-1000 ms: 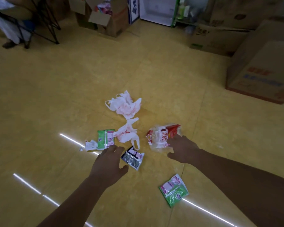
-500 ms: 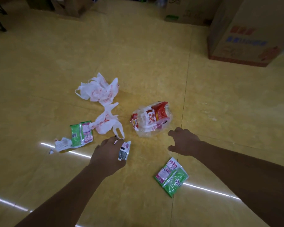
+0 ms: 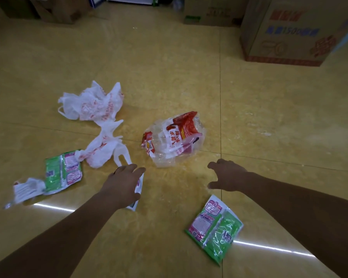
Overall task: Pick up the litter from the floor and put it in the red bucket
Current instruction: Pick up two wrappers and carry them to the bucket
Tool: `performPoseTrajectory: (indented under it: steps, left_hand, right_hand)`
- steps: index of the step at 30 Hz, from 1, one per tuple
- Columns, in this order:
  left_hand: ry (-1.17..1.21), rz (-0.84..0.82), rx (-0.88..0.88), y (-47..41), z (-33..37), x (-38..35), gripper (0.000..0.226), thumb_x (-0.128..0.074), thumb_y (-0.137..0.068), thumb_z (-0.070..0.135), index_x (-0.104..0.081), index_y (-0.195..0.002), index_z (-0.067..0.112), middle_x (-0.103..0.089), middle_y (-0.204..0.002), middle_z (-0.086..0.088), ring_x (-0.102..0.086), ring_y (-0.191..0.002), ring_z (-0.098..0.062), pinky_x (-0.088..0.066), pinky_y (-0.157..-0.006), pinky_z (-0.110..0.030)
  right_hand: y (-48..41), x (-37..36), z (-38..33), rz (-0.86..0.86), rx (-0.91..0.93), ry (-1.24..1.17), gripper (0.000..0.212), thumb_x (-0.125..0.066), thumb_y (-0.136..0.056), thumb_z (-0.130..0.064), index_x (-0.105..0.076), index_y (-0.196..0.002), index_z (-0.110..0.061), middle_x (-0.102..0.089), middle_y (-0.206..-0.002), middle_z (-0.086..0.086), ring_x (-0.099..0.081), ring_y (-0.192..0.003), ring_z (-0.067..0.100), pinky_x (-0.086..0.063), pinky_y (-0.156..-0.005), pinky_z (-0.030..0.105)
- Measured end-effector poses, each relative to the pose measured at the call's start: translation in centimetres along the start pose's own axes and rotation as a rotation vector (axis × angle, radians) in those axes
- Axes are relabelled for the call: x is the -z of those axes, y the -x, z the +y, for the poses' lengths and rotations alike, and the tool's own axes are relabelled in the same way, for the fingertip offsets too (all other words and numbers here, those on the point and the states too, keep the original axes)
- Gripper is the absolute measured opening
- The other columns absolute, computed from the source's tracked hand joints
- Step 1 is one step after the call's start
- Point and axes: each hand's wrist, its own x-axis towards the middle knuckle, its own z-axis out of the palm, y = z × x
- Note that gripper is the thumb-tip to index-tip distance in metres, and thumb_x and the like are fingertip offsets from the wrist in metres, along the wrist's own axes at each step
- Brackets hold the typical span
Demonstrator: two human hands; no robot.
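Litter lies scattered on the yellow tiled floor. My left hand (image 3: 122, 184) is closed on a small white and silver wrapper (image 3: 138, 187), mostly hidden under the fingers. My right hand (image 3: 226, 176) hovers open, fingers spread, just right of a clear and red plastic bag (image 3: 174, 138). Two crumpled white bags with red print lie at the left: one farther back (image 3: 92, 103), one nearer (image 3: 105, 147). A green and pink packet (image 3: 63, 170) rests beside a small white wrapper (image 3: 26, 189). Another green and pink packet (image 3: 214, 225) lies under my right forearm. The red bucket is not in view.
A large cardboard box (image 3: 289, 31) stands at the back right. More cardboard boxes (image 3: 207, 11) line the far wall, with others at the back left (image 3: 48, 9). Bright light strips reflect off the floor near my arms.
My left hand reached the silver wrapper and closed on it. My right hand drew back from the clear and red bag. The camera tilted down and closer to the floor.
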Motion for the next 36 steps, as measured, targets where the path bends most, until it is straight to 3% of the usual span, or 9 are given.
performPoseTrajectory:
  steps: [4,10,15,18,23,30,34,36]
  left_hand:
    - [-0.147,-0.046,-0.045,-2.8,-1.4,-2.0,0.088,-0.072,-0.079,0.029,-0.022,-0.150,0.033,-0.023,-0.157,0.000,-0.029,-0.141,-0.028,-0.041,-0.105,-0.046]
    - [-0.367,-0.150,-0.105,-4.9,-2.1,-3.5,0.094,-0.061,-0.083,0.002,-0.009,-0.152,0.039,-0.007,-0.162,0.002,-0.019,-0.146,-0.032,-0.041,-0.105,-0.047]
    - [-0.508,-0.232,-0.204,-5.4,-2.4,-5.9,0.076,-0.055,-0.092,0.009,-0.017,-0.148,0.042,-0.003,-0.162,-0.007,-0.027,-0.141,-0.038,-0.035,-0.106,-0.056]
    - [-0.560,-0.201,-0.195,-5.4,-2.2,-6.7,0.064,-0.055,-0.092,0.009,-0.027,-0.142,0.036,-0.010,-0.160,-0.012,-0.036,-0.134,-0.041,-0.037,-0.102,-0.058]
    - [-0.657,-0.174,-0.211,-5.6,-2.0,-6.6,0.057,-0.058,-0.091,0.014,-0.033,-0.141,0.021,-0.033,-0.144,-0.017,-0.043,-0.125,-0.038,-0.038,-0.098,-0.051]
    - [-0.620,-0.188,-0.173,-5.6,-2.6,-6.4,0.061,-0.062,-0.088,0.009,-0.035,-0.141,0.019,-0.047,-0.130,-0.018,-0.051,-0.116,-0.036,-0.044,-0.091,-0.045]
    - [-0.599,-0.175,-0.140,-5.4,-3.2,-6.2,0.055,-0.064,-0.085,0.010,-0.040,-0.135,0.017,-0.052,-0.123,-0.015,-0.056,-0.110,-0.033,-0.047,-0.084,-0.041]
    - [-0.593,-0.145,-0.109,-5.2,-3.5,-6.0,0.051,-0.062,-0.086,0.010,-0.042,-0.132,0.018,-0.053,-0.121,-0.012,-0.056,-0.110,-0.031,-0.047,-0.084,-0.039]
  right_hand:
    - [-2.5,-1.9,0.3,-0.113,0.086,-0.056,0.085,-0.069,-0.082,-0.053,-0.025,-0.150,-0.026,-0.042,-0.142,0.007,-0.045,-0.128,0.026,-0.042,-0.100,0.038]
    - [-4.8,-3.8,0.9,-0.223,0.163,-0.009,0.090,-0.074,-0.077,-0.051,-0.021,-0.149,-0.039,-0.039,-0.145,0.006,-0.042,-0.130,0.027,-0.041,-0.103,0.045]
    - [-4.8,-6.2,1.2,-0.289,0.186,0.124,0.095,-0.080,-0.069,-0.052,-0.023,-0.144,-0.044,-0.037,-0.136,0.003,-0.046,-0.123,0.028,-0.044,-0.099,0.049]
    - [-4.6,-7.4,1.2,-0.282,0.215,0.167,0.088,-0.083,-0.067,-0.044,-0.031,-0.136,-0.041,-0.038,-0.128,0.003,-0.049,-0.113,0.027,-0.048,-0.090,0.049]
    - [-4.7,-8.5,1.3,-0.291,0.256,0.195,0.071,-0.085,-0.068,-0.031,-0.042,-0.124,-0.028,-0.040,-0.124,0.006,-0.052,-0.107,0.028,-0.049,-0.083,0.043]
    - [-4.7,-8.7,0.9,-0.306,0.315,0.324,0.052,-0.079,-0.075,-0.025,-0.059,-0.123,-0.016,-0.040,-0.126,0.011,-0.050,-0.111,0.030,-0.045,-0.088,0.039]
    - [-4.4,-8.1,0.2,-0.335,0.322,0.319,0.039,-0.074,-0.080,-0.020,-0.064,-0.116,-0.012,-0.047,-0.118,0.010,-0.053,-0.109,0.030,-0.046,-0.083,0.038]
    - [-4.2,-7.2,-0.2,-0.377,0.329,0.315,0.032,-0.068,-0.084,-0.013,-0.063,-0.115,-0.008,-0.056,-0.109,0.012,-0.055,-0.098,0.028,-0.045,-0.077,0.037]
